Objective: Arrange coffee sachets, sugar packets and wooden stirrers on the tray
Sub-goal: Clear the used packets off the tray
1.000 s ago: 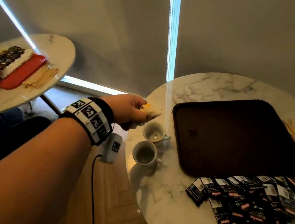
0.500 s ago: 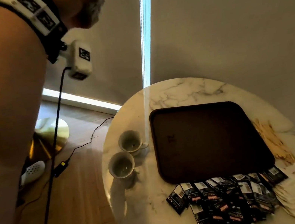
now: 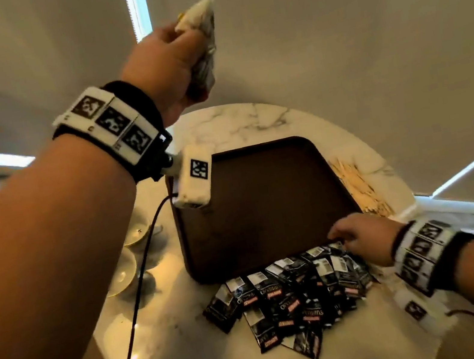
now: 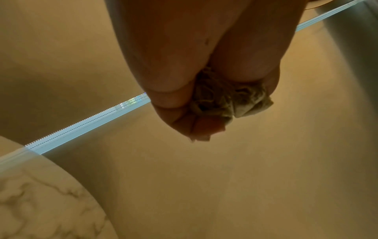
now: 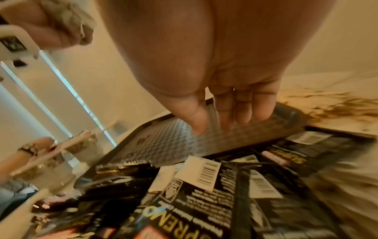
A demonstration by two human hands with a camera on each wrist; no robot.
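Observation:
My left hand (image 3: 175, 54) is raised high above the far left of the table and grips a crumpled whitish wad (image 3: 200, 43); the wad (image 4: 225, 100) bulges out between the curled fingers. An empty dark brown tray (image 3: 265, 206) lies on the round marble table (image 3: 168, 334). Black coffee sachets (image 3: 294, 295) are heaped just in front of the tray. My right hand (image 3: 343, 233) hovers over the sachets at the tray's near rim (image 5: 266, 140) with straight fingers (image 5: 241, 111), holding nothing. Wooden stirrers (image 3: 358, 189) lie to the right of the tray.
Two small white cups (image 3: 124, 268) on saucers stand left of the tray, partly behind my left forearm and its camera cable. Grey blinds (image 3: 330, 36) close in behind the table. My right forearm covers the table's right front.
My left hand lifted the wad from beside the cups, went up out of view, and is now raised over the table's far side. My right hand has come into view at the tray's near rim.

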